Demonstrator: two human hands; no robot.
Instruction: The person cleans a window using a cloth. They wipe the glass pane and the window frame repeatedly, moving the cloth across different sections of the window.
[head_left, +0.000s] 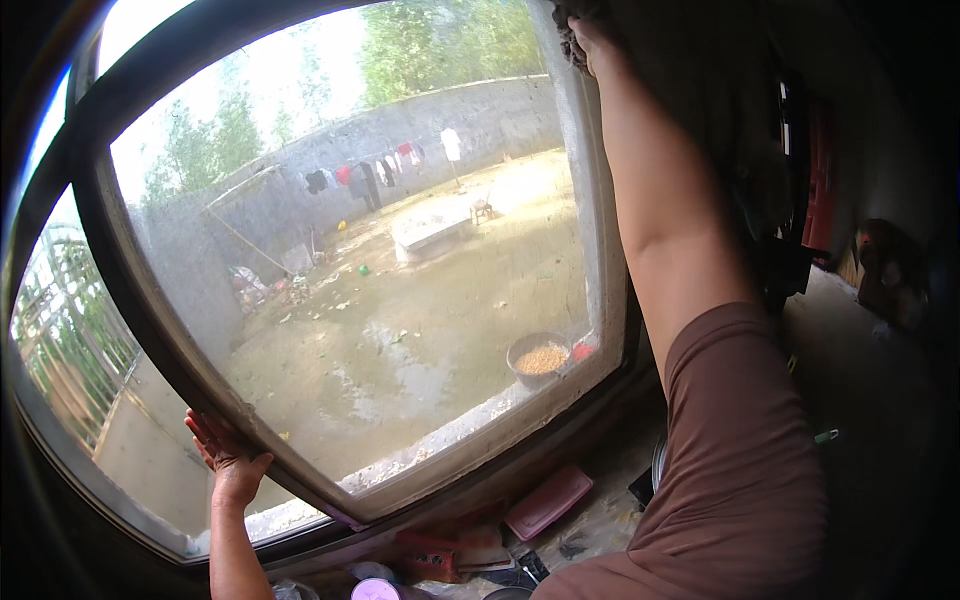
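Observation:
A large window pane, streaked and hazy, stands before me in a dark frame. My right hand is raised high to the pane's upper right corner. It holds a crumpled dark cloth against the frame there. Lower down, my left hand rests on the dark upright sash bar at the pane's left side. Its thumb is spread from the fingers and nothing is held in it.
Below the sill lie a pink plastic lid or tray, a red box and a pink-lidded container. Outside, a bowl of grain-like bits sits on the ledge. Laundry hangs along the yard wall.

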